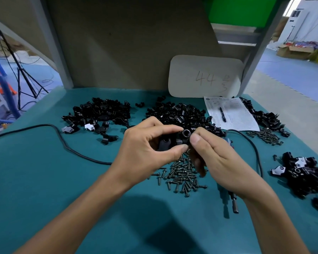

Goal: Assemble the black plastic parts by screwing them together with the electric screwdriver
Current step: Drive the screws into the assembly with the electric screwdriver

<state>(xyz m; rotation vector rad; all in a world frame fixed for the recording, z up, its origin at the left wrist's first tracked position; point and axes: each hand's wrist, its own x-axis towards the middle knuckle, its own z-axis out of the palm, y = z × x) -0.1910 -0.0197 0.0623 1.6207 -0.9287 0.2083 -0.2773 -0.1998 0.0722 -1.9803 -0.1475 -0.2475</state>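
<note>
Left hand (147,143): fingers curled, thumb and forefinger pinch black plastic part (163,143) above desk (62,180) centre.
Right hand (215,158): thumb and forefinger pinch ring end (186,133) of same part; cannot tell if one piece or two.
Screw pile (182,178) on desk below hands.
Electric screwdriver (234,205) lies on desk beneath right wrist, not gripped.
Part heap (99,112) near far edge, left of centre.

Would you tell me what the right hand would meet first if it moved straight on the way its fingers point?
Probably the left hand: the right hand points left at it, both gripping the black plastic part between them. Depth is hard to judge.
</note>
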